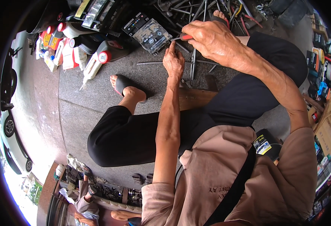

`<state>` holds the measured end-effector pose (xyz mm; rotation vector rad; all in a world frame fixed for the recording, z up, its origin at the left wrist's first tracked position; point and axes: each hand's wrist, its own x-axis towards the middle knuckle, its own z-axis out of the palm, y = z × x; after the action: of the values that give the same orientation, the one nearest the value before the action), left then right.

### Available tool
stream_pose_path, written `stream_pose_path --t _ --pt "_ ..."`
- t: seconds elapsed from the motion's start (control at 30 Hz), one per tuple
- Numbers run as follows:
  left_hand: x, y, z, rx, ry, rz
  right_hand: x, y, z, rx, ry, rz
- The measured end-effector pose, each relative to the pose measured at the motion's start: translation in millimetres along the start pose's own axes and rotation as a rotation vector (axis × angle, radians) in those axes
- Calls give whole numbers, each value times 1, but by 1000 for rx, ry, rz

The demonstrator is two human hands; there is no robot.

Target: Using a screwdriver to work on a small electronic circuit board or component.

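My right hand (214,42) is wrapped round the red and black handle of a screwdriver (186,37). Its short metal shaft points left, toward the near right corner of a motorcycle battery (150,36). The battery is a dark box with a camouflage-patterned, printed side, lying on the floor. At that same corner is my left hand (173,62), its index finger reaching up to the screwdriver's tip and the other fingers curled in. Whether anything sits between those curled fingers is hidden.
Metal rods and tools (193,56) lie beyond and below my hands. Oil bottles (97,62) stand at the left, with more batteries (101,15) behind. A wooden stool (195,98) is under me. Boxes (329,135) crowd the right. Another person (86,203) sits at the lower left.
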<state>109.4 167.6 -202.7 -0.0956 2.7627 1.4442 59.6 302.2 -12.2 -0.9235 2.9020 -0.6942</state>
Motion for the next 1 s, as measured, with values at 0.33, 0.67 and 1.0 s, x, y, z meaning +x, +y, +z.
stream_pose_path --t 0.33,0.67,1.0 --pt "-4 3 -3 52 -2 8 -1 -3 4 -16 3 -10" --pt "-6 -3 -4 83 -21 5 -3 -1 12 58 18 -100" --pt "-1 1 -8 112 -214 -50 17 -5 3 -49 53 102"
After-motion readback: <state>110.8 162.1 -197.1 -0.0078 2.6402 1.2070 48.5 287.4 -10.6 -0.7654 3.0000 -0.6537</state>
